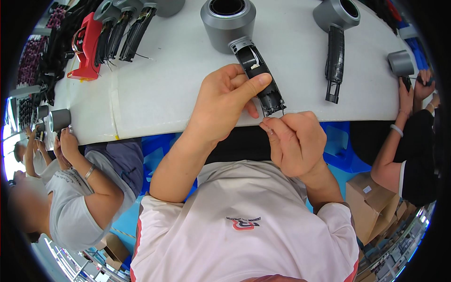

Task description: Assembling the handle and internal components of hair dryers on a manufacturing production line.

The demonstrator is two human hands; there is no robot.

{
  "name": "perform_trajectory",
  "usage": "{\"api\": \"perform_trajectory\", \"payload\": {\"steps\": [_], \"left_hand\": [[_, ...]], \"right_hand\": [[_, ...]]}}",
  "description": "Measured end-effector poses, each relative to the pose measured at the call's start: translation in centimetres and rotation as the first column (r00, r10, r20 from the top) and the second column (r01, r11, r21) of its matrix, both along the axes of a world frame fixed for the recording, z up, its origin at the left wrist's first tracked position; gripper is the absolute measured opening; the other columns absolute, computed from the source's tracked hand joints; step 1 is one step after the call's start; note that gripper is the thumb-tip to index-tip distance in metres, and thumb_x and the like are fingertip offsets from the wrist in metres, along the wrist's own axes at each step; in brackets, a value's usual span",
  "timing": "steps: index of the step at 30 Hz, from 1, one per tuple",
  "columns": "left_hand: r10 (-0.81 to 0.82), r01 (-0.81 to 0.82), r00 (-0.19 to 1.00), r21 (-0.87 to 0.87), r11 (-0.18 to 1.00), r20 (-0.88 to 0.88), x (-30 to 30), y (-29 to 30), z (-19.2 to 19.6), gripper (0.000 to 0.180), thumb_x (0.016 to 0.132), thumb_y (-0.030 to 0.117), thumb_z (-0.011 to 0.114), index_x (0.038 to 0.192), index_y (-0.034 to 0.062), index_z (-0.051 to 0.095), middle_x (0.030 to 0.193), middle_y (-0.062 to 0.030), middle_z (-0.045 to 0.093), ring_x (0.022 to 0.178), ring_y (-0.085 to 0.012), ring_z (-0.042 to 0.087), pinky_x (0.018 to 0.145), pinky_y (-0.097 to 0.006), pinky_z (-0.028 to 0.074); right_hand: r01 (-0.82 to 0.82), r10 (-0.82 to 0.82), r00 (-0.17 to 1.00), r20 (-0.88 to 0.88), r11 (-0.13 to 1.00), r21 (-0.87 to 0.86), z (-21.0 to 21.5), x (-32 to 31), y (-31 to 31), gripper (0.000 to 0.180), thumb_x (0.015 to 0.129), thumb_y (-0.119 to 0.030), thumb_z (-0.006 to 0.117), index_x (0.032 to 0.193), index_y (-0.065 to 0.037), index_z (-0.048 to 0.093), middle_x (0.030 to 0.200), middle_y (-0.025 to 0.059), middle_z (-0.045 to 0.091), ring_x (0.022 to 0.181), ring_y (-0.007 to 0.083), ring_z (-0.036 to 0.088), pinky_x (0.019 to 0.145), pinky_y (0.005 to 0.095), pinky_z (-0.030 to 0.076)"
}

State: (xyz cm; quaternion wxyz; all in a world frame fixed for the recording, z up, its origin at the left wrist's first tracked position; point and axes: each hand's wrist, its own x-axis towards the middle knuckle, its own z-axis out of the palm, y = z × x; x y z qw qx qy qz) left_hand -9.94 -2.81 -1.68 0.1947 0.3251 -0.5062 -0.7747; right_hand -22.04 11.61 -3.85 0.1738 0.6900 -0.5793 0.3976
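A grey hair dryer (229, 29) lies on the white table in front of me, its black inner handle (268, 92) bare and pointing toward me. My left hand (224, 96) is wrapped round that handle, with the thumb on top. A white connector with wires (255, 66) shows in the handle's upper part. Just below the handle's lower end, my right hand (297, 141) pinches with thumb and forefinger by the thin dark wires there. Whether a wire lies between the fingertips is too small to make out.
Another hair dryer (334, 61) lies to the right on the white table (155, 94). Several more rest at the far left beside a red tape dispenser (86, 49). Co-workers sit on both sides, a person's arm (101, 185) at left. A cardboard box (369, 202) stands below right.
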Motion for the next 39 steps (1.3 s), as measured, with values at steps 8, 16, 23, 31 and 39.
{"api": "perform_trajectory", "payload": {"steps": [8,16,23,31,39], "left_hand": [[-0.012,0.013,0.999,0.033,0.999,-0.044,-0.3,0.1,-0.2,0.033,0.098,0.015,0.074,0.117,-0.0108,0.064,0.089,-0.0091,0.074,0.067,-0.0121,0.066,0.058,-0.023,0.049],[-0.024,0.025,0.998,0.012,1.000,-0.050,-0.3,-0.1,-0.2,0.029,0.098,0.014,0.074,0.114,-0.0095,0.066,0.091,-0.0087,0.073,0.070,-0.0121,0.066,0.062,-0.024,0.053],[-0.062,0.061,0.996,-0.022,0.998,-0.059,-0.1,-0.2,-0.4,0.028,0.099,0.014,0.073,0.114,-0.0092,0.067,0.090,-0.0084,0.073,0.072,-0.0122,0.067,0.063,-0.025,0.054],[-0.114,0.114,0.993,-0.012,0.993,0.029,0.1,-0.7,0.6,0.030,0.099,0.013,0.072,0.116,-0.0117,0.067,0.095,-0.0097,0.074,0.074,-0.0140,0.069,0.062,-0.026,0.055],[-0.072,0.074,0.996,0.042,0.996,-0.055,0.3,-1.2,-0.1,0.029,0.099,0.013,0.071,0.114,-0.0120,0.067,0.097,-0.0124,0.074,0.079,-0.0155,0.070,0.061,-0.027,0.056]], "right_hand": [[0.033,-0.063,0.956,0.286,0.994,0.107,0.8,0.4,0.0,0.015,0.079,0.002,0.078,0.090,-0.003,0.070,0.085,0.0086,0.058,0.066,0.0233,0.056,0.051,0.0322,0.042],[-0.008,-0.211,0.733,0.647,0.948,0.318,1.9,0.1,0.0,0.012,0.083,0.000,0.081,0.091,-0.003,0.072,0.080,0.0044,0.059,0.053,0.0084,0.048,0.047,0.0255,0.037],[0.000,-0.223,0.690,0.689,0.951,0.308,1.5,0.1,0.1,0.012,0.082,0.002,0.081,0.089,-0.003,0.072,0.080,0.0038,0.058,0.053,0.0073,0.047,0.047,0.0246,0.036],[0.001,-0.001,0.982,0.190,1.000,0.000,0.0,-0.9,0.0,0.025,0.072,0.005,0.083,0.093,-0.002,0.070,0.080,0.0069,0.058,0.059,0.0221,0.053,0.048,0.0309,0.041],[-0.018,0.034,0.982,0.188,0.996,-0.085,-1.8,-0.9,-0.4,0.027,0.071,0.006,0.083,0.094,-0.002,0.072,0.081,0.0060,0.059,0.062,0.0199,0.056,0.049,0.0293,0.042]]}}
